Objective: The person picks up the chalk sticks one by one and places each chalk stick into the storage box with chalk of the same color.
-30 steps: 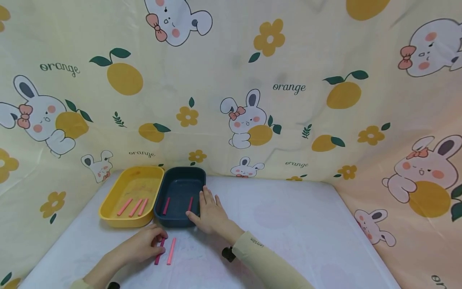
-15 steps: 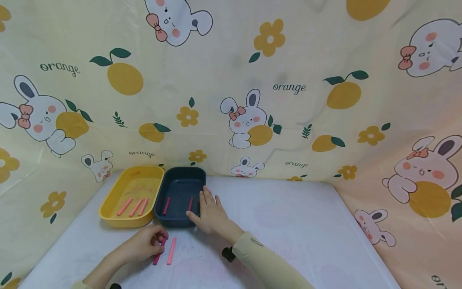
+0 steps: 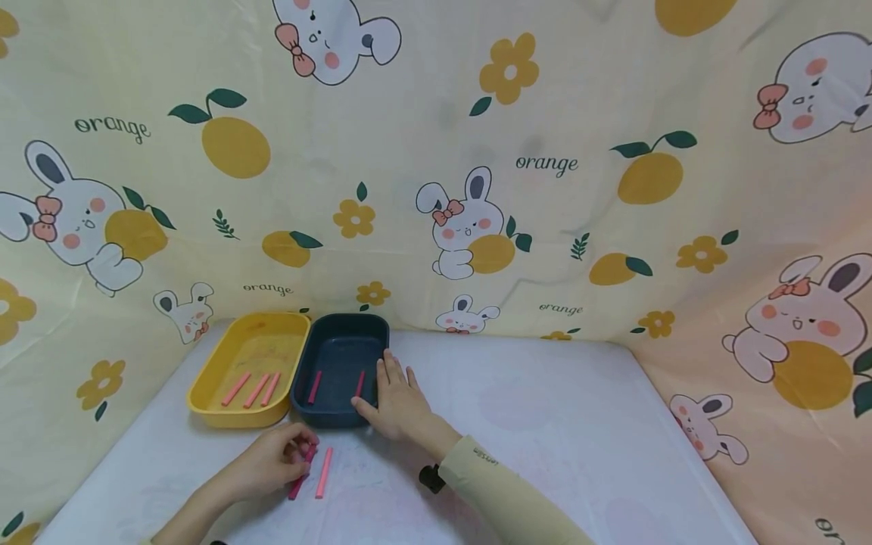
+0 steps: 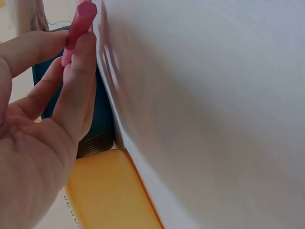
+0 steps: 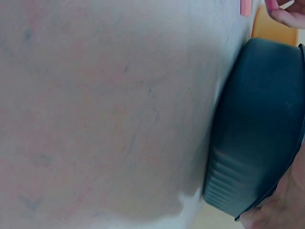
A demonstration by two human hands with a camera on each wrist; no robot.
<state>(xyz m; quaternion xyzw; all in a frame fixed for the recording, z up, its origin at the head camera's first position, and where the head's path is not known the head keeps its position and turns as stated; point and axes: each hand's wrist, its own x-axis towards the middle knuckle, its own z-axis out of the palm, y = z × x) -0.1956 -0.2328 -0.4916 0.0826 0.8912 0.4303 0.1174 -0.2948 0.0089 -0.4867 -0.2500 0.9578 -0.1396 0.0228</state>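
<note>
Nearest of all, the left hand (image 3: pixel 269 460) had its fingertips curled round a dark pink stick (image 3: pixel 301 472), pinching it close to its far end; in the left wrist view that stick (image 4: pixel 77 29) sat between the thumb and the first fingers, its tip poking out beyond them. It lay on the white table (image 3: pixel 545 424) in front of the trays, its long axis running from near-left to far-right, the far tip aimed roughly toward the dark blue tray (image 3: pixel 341 341). Whether the near end touched the cloth or was just off it could not be told.

Just beside it, to the right and almost parallel, lay a light pink stick (image 3: pixel 323 472), untouched. The risk seemed to sit here: the grip was at one end only, so the stick might pivot or slip from the fingertips, and a swing of its free end could knock its pale neighbour askew.

Farther off, the right hand (image 3: pixel 397 401) rested with fingers straight and spread against the right wall of the dark blue tray, holding nothing. That tray held two dark pink sticks (image 3: pixel 315 386). A push from that flat hand might slide the tray against the yellow tray (image 3: pixel 225 356) touching its left side, where three light pink sticks (image 3: pixel 255 390) lay.
</note>
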